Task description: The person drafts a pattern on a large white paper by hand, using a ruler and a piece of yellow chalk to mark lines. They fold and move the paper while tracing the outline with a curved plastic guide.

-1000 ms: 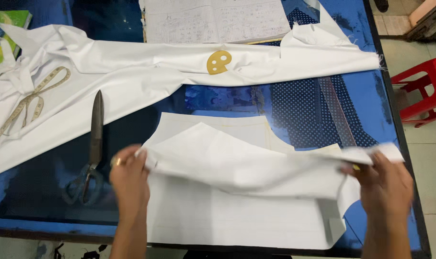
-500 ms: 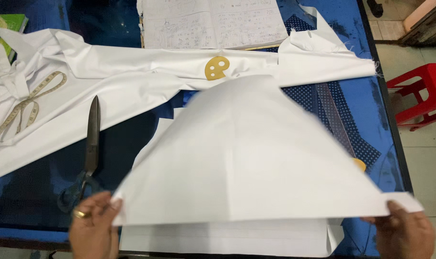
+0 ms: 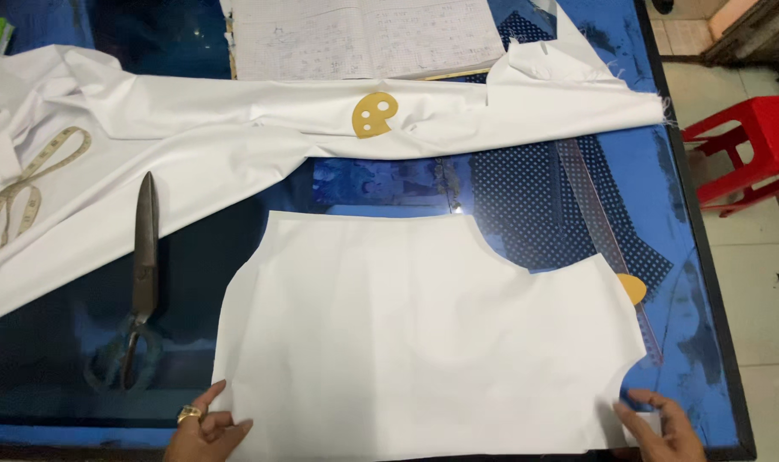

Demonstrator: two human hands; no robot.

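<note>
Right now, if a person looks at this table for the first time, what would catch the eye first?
First, the big white cut cloth piece lying flat near the front edge, with the left hand and right hand on its near corners. Then the long scissors to its left, and the yellow curve template on the white fabric behind.

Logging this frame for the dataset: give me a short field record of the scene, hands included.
surface: blue table
left hand: flat on the near left corner of the cut white fabric piece, ring on one finger
right hand: fingers on the piece's near right corner
cut piece: lies spread flat
scissors: shut, left of the piece, apart from it
farther back: long white cloth, tape measure, open notebook
off table: red stool
</note>
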